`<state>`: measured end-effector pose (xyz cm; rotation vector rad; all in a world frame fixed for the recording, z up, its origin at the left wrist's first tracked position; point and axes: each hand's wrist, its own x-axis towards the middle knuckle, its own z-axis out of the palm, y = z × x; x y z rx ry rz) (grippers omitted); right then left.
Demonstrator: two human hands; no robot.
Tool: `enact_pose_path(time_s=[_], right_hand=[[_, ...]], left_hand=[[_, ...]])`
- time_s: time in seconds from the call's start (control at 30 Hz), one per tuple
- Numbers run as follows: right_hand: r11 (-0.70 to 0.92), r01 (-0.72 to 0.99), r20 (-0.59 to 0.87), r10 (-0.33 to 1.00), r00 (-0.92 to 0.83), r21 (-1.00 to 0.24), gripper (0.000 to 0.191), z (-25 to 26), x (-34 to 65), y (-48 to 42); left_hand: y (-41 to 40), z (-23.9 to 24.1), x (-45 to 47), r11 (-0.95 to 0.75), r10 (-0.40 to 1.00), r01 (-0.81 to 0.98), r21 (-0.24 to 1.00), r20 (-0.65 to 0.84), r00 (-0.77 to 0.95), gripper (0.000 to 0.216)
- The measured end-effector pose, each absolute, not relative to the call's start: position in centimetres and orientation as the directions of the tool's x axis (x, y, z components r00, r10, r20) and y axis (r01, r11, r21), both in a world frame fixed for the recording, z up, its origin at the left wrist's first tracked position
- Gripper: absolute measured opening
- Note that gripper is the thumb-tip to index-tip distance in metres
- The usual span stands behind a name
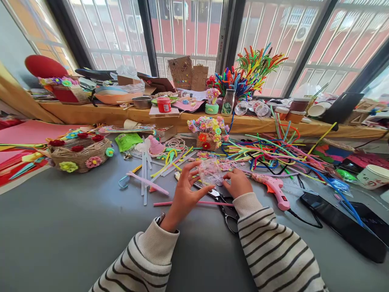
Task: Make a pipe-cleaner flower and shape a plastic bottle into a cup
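Note:
A small clear plastic container (pixel 210 172) is held just above the table. My left hand (pixel 189 190) grips it from the left, thumb below and fingers spread along the upper side. On its right, my right hand (pixel 239 184) has its fingers pinched close to the container's edge; what lies between the fingertips is too small to make out. Under my hands lie black-handled scissors (pixel 231 222), partly covered, and a pink pipe cleaner (pixel 170 203). A pink hot glue gun (pixel 277 190) rests to the right of my right hand.
A woven basket with crocheted flowers (pixel 80 156) stands at left. Clear glue sticks (pixel 145 190) lie nearer the middle. Piled pipe cleaners (pixel 267 152) spread at back right, near a dark phone (pixel 340 223). A cluttered ledge (pixel 118 111) runs below the windows.

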<state>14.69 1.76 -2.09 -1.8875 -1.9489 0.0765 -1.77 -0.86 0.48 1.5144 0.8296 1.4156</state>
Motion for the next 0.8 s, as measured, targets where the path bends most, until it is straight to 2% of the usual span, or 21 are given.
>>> enact_pose_path(time_s=[0.17, 0.23, 0.37, 0.43, 0.57, 0.8], right_hand=[[0.047, 0.977, 0.174, 0.985, -0.010, -0.208, 0.012, -1.4, 13.7, 1.5], [0.046, 0.984, 0.146, 0.989, -0.021, -0.173, 0.013, -1.2, 13.6, 1.5], [0.055, 0.992, 0.098, 0.994, -0.044, -0.115, 0.016, -1.0, 13.4, 1.4], [0.073, 0.993, 0.087, 0.994, -0.065, -0.089, 0.017, -1.0, 13.3, 1.3], [0.117, 0.992, 0.066, 0.991, -0.114, -0.042, 0.018, -0.7, 13.5, 1.2], [0.106, 0.994, -0.001, 0.994, -0.106, 0.012, 0.020, -0.2, 13.7, 1.1]], left_hand=[[-1.0, 0.7, -1.7, -0.381, 0.911, -0.163, 0.910, 0.400, 0.099, 0.052], [-1.0, 0.9, -1.8, -0.325, 0.927, -0.249, 0.912, 0.360, 0.107, 0.054], [-1.1, 1.3, -2.2, -0.032, 0.951, -0.526, 0.850, 0.188, 0.246, 0.051], [-1.1, 1.5, -2.6, 0.113, 0.938, -0.595, 0.796, 0.112, 0.327, 0.054], [-1.1, 1.5, -3.3, 0.219, 0.926, -0.637, 0.739, 0.047, 0.374, 0.063], [-1.0, 1.5, -3.2, 0.232, 0.928, -0.620, 0.750, 0.019, 0.371, 0.064]])
